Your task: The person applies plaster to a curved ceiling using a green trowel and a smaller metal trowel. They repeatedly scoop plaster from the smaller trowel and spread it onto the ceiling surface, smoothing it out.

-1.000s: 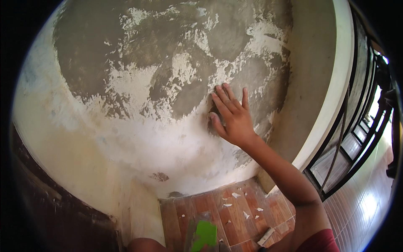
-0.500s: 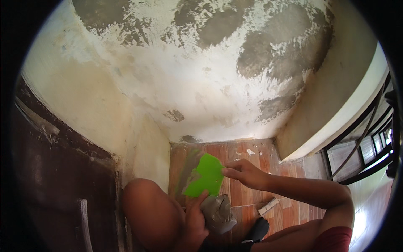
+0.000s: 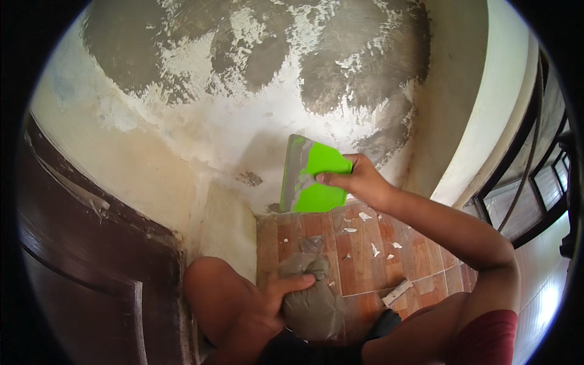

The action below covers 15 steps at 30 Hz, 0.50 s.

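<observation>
My right hand [image 3: 368,182] grips a green plastic scraper [image 3: 322,198] by its narrow side, thumb across its face. Wet grey paste coats the scraper's broad edge, which points left in front of the wall [image 3: 210,143]; whether it touches the wall I cannot tell. Low in front of me, my left hand [image 3: 261,307] is wrapped round a clear plastic bag [image 3: 313,304] full of grey paste, its thumb pressed near the gathered top. Rough grey patches [image 3: 359,79] cover much of the whitish upper wall, and a small one [image 3: 249,178] lies lower down.
White flakes [image 3: 375,249] lie scattered on the wood-look tile floor [image 3: 356,267], with a short pale block [image 3: 396,292] nearer my leg. A dark brown door [image 3: 79,267] stands at the left. Black metal bars [image 3: 538,207] and a cream pillar [image 3: 486,115] are on the right.
The scraper has risen from just above the bag to in front of the wall, turning so its coated edge faces left. My left hand still holds the bag, and the view has shifted.
</observation>
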Available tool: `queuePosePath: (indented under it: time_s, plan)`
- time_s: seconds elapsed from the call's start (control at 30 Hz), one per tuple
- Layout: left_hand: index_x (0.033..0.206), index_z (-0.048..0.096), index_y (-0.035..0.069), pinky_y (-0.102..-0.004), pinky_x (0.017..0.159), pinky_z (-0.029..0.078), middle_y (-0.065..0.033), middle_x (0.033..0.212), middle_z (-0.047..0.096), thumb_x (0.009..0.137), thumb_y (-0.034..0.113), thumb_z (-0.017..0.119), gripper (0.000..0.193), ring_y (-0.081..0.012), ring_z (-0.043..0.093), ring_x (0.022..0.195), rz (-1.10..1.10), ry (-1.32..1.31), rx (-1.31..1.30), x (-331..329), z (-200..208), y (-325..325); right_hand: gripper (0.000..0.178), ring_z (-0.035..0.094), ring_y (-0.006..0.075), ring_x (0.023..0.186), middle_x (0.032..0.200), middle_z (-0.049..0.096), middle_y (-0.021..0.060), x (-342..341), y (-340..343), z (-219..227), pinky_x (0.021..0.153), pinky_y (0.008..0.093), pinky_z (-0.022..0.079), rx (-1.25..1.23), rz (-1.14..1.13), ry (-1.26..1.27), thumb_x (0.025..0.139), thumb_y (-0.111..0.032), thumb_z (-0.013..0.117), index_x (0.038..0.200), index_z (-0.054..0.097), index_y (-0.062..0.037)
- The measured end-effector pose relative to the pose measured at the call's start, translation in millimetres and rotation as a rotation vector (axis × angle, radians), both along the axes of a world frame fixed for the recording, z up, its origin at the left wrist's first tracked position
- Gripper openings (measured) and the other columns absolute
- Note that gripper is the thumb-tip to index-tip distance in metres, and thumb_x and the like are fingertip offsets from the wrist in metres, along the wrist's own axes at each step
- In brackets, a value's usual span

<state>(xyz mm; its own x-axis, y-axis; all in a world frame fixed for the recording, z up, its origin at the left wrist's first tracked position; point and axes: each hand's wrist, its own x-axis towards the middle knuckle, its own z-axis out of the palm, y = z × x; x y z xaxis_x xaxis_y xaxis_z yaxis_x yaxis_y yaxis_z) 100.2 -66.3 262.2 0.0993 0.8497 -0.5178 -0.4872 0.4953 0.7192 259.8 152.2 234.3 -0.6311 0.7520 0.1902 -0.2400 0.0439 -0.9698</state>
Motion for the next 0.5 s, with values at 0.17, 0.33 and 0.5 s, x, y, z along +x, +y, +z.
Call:
queuePosePath:
  time_s: [0.17,0.33,0.5]
  plan:
    - [0.117,0.055,0.002,-0.0406,0.081,0.055,-0.0134,0.096,0.066,0.08,0.008,0.069,0.04,-0.0253,0.066,0.091,0.03,0.235,0.166,-14.8,49.1,18.5,0.028,0.066,0.0128,0.087,0.1,0.072,0.0081,34.5,-1.8,32.0,0.082,0.0292,0.052,0.058,-0.044,-0.18,0.092,-0.014,0.069,0.115,0.068,0.0015]
    - [0.101,0.059,0.005,-0.0263,0.081,0.047,-0.0007,0.092,0.065,0.08,0.004,0.073,0.026,-0.0092,0.061,0.088,0.006,0.567,0.444,-30.3,51.3,32.5,0.033,0.063,0.0144,0.097,0.106,0.068,0.0091,36.3,-30.5,27.1,0.087,0.0306,0.051,0.0,0.074,-0.136,0.095,-0.018,0.067,0.12,0.057,0.001]
    - [0.102,0.059,0.004,-0.0266,0.082,0.048,-0.0021,0.093,0.066,0.077,0.003,0.075,0.029,-0.0104,0.062,0.09,-0.011,0.643,0.427,-28.4,31.9,25.5,0.034,0.064,0.0157,0.096,0.103,0.068,0.0114,38.1,-36.2,7.9,0.085,0.0305,0.051,0.039,0.142,-0.178,0.096,-0.019,0.067,0.119,0.056,0.0026]
